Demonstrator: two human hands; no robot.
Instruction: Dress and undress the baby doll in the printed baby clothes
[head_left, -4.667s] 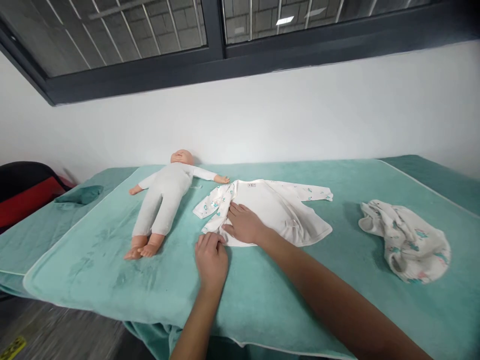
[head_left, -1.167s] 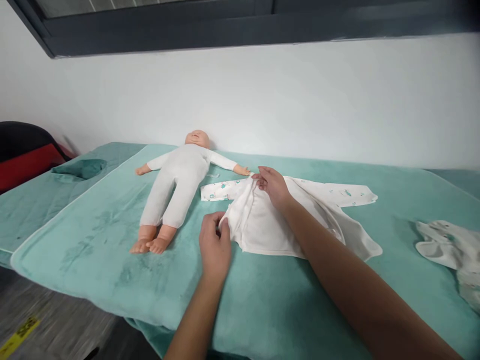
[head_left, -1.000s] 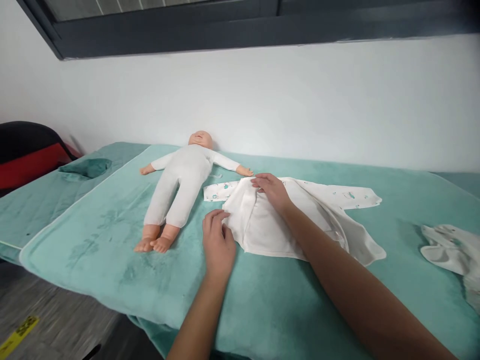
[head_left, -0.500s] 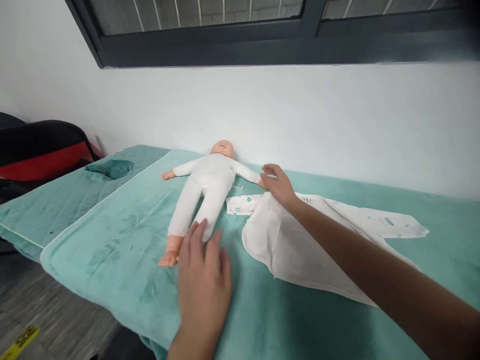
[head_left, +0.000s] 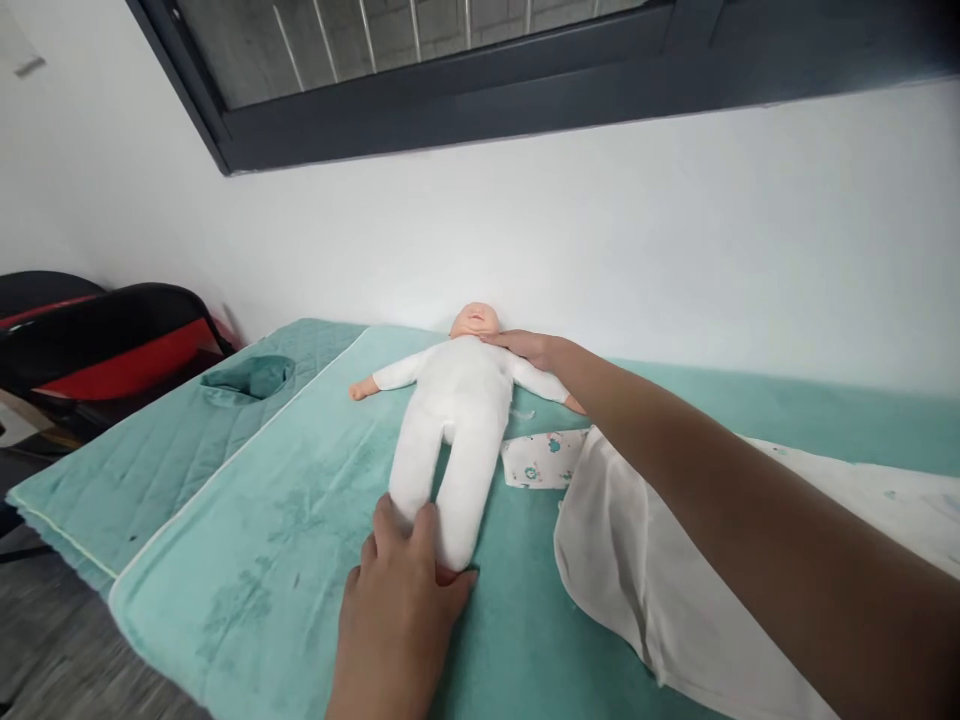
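Observation:
A baby doll (head_left: 459, 415) in a white suit lies on its back on a teal towel (head_left: 285, 540), head toward the wall. My left hand (head_left: 401, 590) covers the doll's feet, fingers and thumb curled around them. My right hand (head_left: 525, 347) reaches across and rests at the doll's neck and shoulder, fingers stretched out flat. A white baby garment (head_left: 637, 570) with a small teal print lies spread to the right of the doll, partly under my right forearm.
A dark teal cloth (head_left: 247, 378) lies bunched on the quilted pad (head_left: 150, 460) at the left. A black and red chair (head_left: 112, 345) stands beyond the pad's left end. The white wall (head_left: 600, 230) runs close behind the doll's head. The near towel edge drops to the floor.
Both hands left the white garment and moved left to the doll: the left hand onto its feet, the right to its neck. The view shifted left; the crumpled garment at right is out of view.

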